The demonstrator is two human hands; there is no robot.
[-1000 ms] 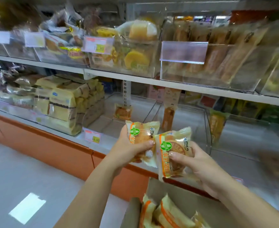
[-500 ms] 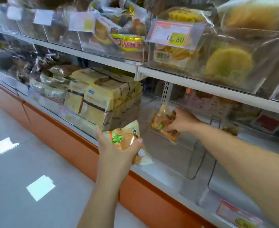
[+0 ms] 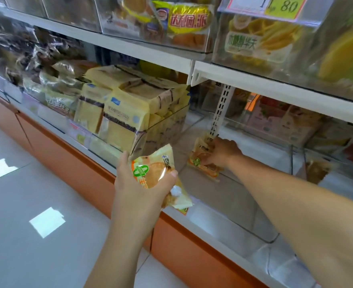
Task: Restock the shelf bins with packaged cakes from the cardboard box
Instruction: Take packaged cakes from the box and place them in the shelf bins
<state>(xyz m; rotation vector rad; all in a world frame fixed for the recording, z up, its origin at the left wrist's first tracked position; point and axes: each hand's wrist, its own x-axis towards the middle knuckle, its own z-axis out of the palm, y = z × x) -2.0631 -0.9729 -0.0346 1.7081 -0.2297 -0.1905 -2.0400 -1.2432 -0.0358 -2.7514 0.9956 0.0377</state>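
Observation:
My left hand (image 3: 138,183) grips a packaged cake (image 3: 156,173) in a clear wrapper with orange edge and green logo, held in front of the lower shelf's edge. My right hand (image 3: 221,152) reaches deep into a clear plastic shelf bin (image 3: 254,221) and holds a second packaged cake (image 3: 202,161) against the bin's back, beside another pack standing there. The bin holds little else. The cardboard box is out of view.
A bin of yellow sliced-bread packs (image 3: 125,113) stands left of the clear bin. An upper shelf (image 3: 254,82) with full bins and a price tag (image 3: 275,5) hangs overhead. A perforated upright (image 3: 219,113) stands behind. Orange base panel (image 3: 78,163) and grey floor lie below.
Both hands held cakes over the box a second ago. Since then the view swung left and closer; my right hand has carried its cake to the bin's back, while the left keeps its cake.

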